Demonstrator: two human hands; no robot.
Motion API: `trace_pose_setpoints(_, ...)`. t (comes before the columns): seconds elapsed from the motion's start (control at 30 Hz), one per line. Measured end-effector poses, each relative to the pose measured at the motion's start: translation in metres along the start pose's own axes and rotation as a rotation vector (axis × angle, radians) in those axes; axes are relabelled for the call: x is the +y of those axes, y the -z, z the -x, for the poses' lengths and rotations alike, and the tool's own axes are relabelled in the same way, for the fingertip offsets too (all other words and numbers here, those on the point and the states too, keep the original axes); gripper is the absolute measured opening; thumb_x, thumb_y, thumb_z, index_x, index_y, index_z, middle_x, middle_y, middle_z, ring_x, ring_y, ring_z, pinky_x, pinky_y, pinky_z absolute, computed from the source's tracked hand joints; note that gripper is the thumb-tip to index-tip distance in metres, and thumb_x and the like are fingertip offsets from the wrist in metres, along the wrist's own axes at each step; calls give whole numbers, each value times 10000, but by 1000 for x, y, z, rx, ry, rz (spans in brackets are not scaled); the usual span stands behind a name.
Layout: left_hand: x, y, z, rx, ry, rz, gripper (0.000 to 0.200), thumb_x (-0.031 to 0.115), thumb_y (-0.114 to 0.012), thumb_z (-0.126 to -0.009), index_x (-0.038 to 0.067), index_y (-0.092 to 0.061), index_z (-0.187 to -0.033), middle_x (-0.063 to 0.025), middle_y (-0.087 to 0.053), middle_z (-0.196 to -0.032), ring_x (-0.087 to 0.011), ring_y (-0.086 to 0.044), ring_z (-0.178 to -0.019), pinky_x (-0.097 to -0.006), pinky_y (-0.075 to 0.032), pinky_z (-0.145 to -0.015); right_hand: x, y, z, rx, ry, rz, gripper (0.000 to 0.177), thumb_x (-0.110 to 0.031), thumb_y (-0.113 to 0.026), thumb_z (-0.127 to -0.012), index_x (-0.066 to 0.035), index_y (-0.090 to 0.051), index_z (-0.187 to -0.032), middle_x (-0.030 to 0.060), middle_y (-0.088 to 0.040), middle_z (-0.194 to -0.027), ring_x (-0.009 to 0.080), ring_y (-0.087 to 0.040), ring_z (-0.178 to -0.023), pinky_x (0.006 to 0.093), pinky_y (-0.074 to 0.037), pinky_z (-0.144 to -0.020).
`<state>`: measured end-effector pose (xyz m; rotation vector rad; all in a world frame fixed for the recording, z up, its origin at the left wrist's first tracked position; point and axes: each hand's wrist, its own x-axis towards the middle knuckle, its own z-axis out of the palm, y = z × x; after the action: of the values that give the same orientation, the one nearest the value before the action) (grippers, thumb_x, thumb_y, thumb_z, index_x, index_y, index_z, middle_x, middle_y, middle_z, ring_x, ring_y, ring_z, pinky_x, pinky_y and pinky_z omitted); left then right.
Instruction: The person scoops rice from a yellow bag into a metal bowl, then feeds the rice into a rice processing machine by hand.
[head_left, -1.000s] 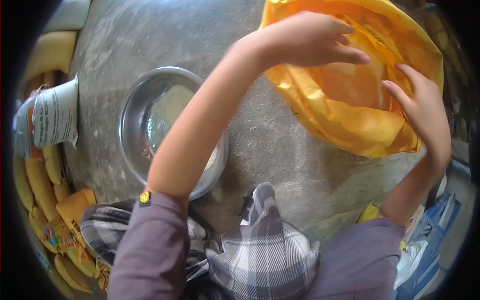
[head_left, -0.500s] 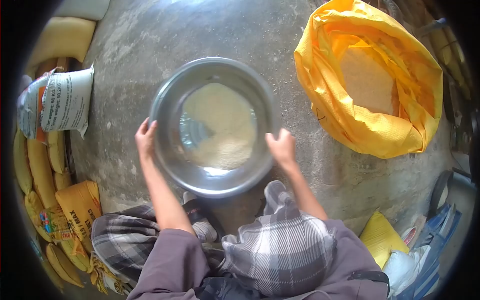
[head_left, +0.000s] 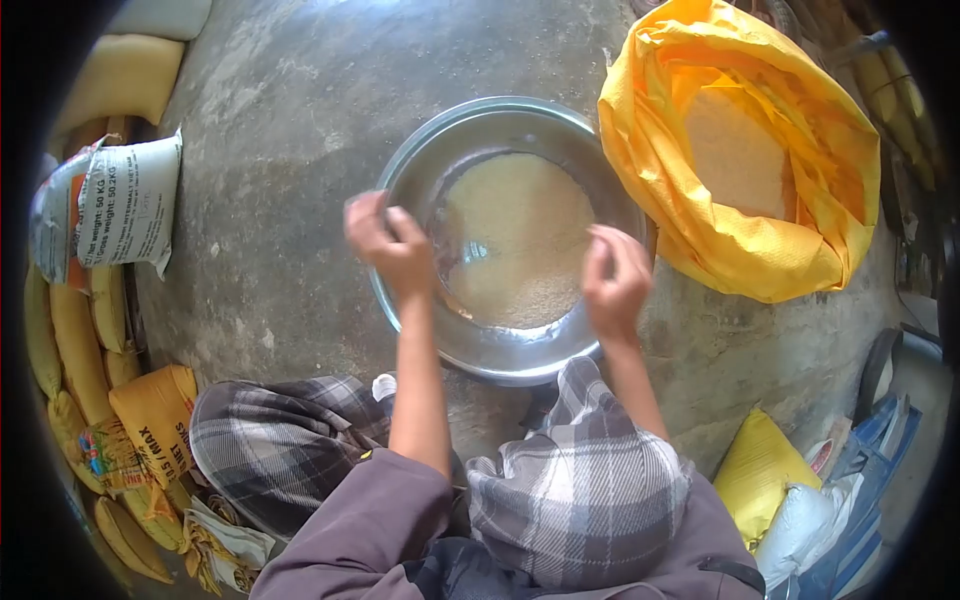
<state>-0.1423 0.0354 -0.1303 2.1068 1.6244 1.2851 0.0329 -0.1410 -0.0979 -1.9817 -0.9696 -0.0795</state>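
A round metal basin [head_left: 480,350] rests on the floor in front of me. Pale grain [head_left: 520,215] resembling rice covers much of its bottom, with a bare shiny patch at left. Over the basin's left rim is my left hand [head_left: 390,240], its thumb and fingers apart and nothing in it. My right hand [head_left: 617,280] hovers above the right part of the basin, fingers loosely bent and thumb apart, with no object visible in it. Close by the basin's right edge stands an orange woven sack [head_left: 650,190], its mouth rolled wide and pale grain [head_left: 738,150] inside.
Stacked filled sacks [head_left: 75,340] line the left side, with a white printed sack [head_left: 125,205] on them. My knees [head_left: 580,500] in plaid trousers are just below the basin. A yellow bag [head_left: 765,475] and a blue slatted object [head_left: 875,480] lie at lower right.
The basin has moved right, closer to the orange sack, and its grain has spread. Both hands have left their hold on the rim; the left moved right and up, the right moved right.
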Motion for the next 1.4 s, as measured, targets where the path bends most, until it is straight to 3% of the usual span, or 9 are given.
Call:
trace_pose_setpoints(0.1,11,-54,35,-350,-33,355,284,140,-497,-886,48,-621,-1124,-149,-573,-1247,-321,-479,-1228,-425,-338,-1046,37,-80,-26,-132,-127,-223,268,-231,-549,-881,-12,-699,-919,167,-678,-989,301,-649,-953,362,-493,-844)
trace_pose_setpoints(0.27,-26,-129,83,-390,-14,389,313,180,-451,-939,67,-614,-1182,-151,-551,-1282,-326,-479,-1231,-370,-334,-1055,85,-165,-16,-2,-664,-306,349,-334,-512,-897,-63,-723,-958,126,-689,-982,249,-664,-934,336,-488,-823)
trace_pose_setpoints(0.33,3,-125,95,-403,258,681,369,237,-412,-967,0,-622,-1156,-134,-593,-1238,-263,-545,-1156,-330,-356,-1035,72,-176,12,145,-765,-566,339,-302,-510,-890,-40,-719,-941,123,-706,-933,211,-672,-852,314,-494,-789)
trace_pose_setpoints(0.43,13,-130,98,-494,1130,1315,561,429,-398,-971,-73,-632,-1059,-164,-643,-1049,-228,-612,-941,-325,-480,-883,55,-171,32,203,-942,-834,337,-271,-508,-877,2,-703,-915,107,-701,-887,178,-657,-797,295,-501,-743)
trace_pose_setpoints(0.53,20,-124,98,-497,1288,1264,563,479,-439,-948,-49,-636,-953,-162,-642,-964,-229,-624,-854,-330,-510,-816,40,-154,33,322,-1184,-1118,317,-258,-528,-864,25,-663,-912,99,-659,-891,176,-631,-773,300,-499,-688)
trace_pose_setpoints(0.67,40,-105,90,-351,1418,1497,416,432,-540,-902,39,-580,-772,-148,-633,-883,-265,-635,-823,-380,-538,-771,27,-135,25,313,-1050,-1268,324,-258,-508,-871,25,-641,-958,109,-666,-926,196,-652,-800,308,-526,-718)
trace_pose_setpoints(1.03,63,-69,79,-311,1391,1547,283,323,-557,-863,44,-510,-853,-148,-608,-917,-277,-622,-880,-401,-528,-806,3,-109,15,219,-1013,-1449,307,-255,-502,-897,17,-641,-926,102,-669,-864,189,-658,-783,293,-521,-739)
trace_pose_setpoints(1.27,212,-40,-2,-490,1014,1536,418,354,-512,-890,-49,-620,-899,-174,-621,-911,-260,-629,-825,-390,-529,-798,-57,12,-97,246,-806,-1485,374,-338,-397,-925,-30,-586,-1022,94,-633,-965,190,-639,-863,328,-528,-769)
trace_pose_setpoints(1.4,308,-75,-35,-631,994,1516,416,288,-465,-888,-38,-678,-742,-148,-646,-733,-245,-616,-652,-356,-517,-674,8,63,-182,198,-704,-1336,368,-273,-336,-938,-17,-567,-1067,128,-619,-1049,242,-626,-937,395,-524,-836)
